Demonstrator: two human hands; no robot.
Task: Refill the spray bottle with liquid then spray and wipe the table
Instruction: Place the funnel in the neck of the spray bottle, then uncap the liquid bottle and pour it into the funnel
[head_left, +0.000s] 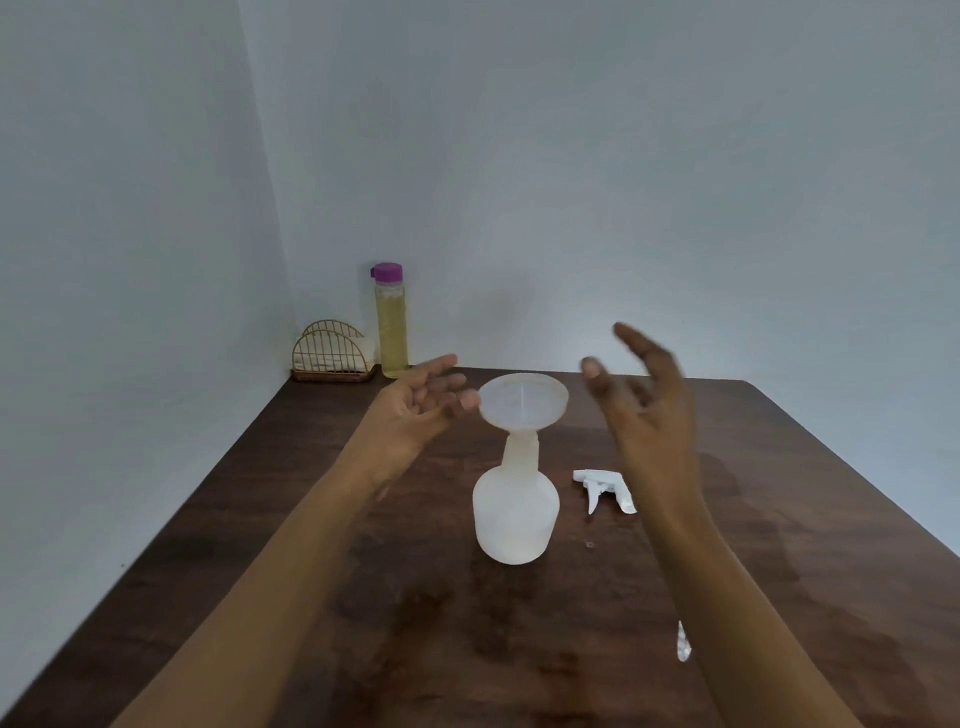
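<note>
Translucent funnel (523, 400) is sitting in the spray bottle (516, 512) between both open, empty grips; left hand (415, 410) is best reaching beyond itself for the yellow refill bottle (390, 322), right hand (644, 410) steadying.

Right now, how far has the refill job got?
Done: spray head lies off on the table; funnel sits in the spray bottle.
In hand: nothing; both hands are open.
Left: pouring from the capped purple-lidded bottle, recapping, spraying, wiping.
</note>
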